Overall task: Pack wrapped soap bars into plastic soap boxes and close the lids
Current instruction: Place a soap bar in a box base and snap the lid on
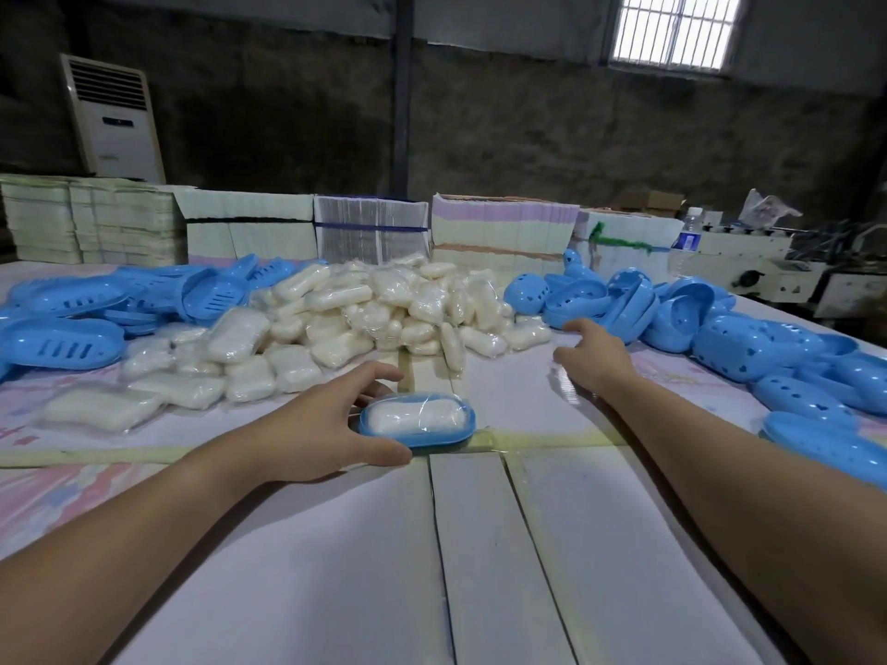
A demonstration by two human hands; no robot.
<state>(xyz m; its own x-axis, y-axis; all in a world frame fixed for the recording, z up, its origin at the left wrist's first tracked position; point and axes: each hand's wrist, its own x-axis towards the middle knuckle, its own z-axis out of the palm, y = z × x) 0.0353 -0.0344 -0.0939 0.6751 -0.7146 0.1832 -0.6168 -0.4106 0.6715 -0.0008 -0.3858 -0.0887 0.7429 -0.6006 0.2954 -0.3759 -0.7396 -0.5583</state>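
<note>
Blue plastic sits between the thumb and fingers of the left hand (307, 424): it holds a soap box base (416, 436) by its left end, thumb on the near rim and fingers curved around the far side. A wrapped soap bar (418, 416) already lies inside this base, and there is no lid on it yet. The long axis of the base runs left to right across the table, near the middle and close to the person.

The right hand (593, 350) reaches forward and a little to the right, with the fingers loosely extended and holding nothing. Its fingertips are just beside the nearest piece of the pile of blue lids (624, 300), which lies further from the person than the base and to its right. So the right hand is much nearer to the lids, and I judge that the next move is to take one lid and bring it back and to the left over the base, turned so that its long axis matches.

Behind the base, in the centre, is the heap of wrapped soap bars (374, 300). More blue bases (67, 348) are piled at the left. All of it rests on a table of white boards (480, 568).
</note>
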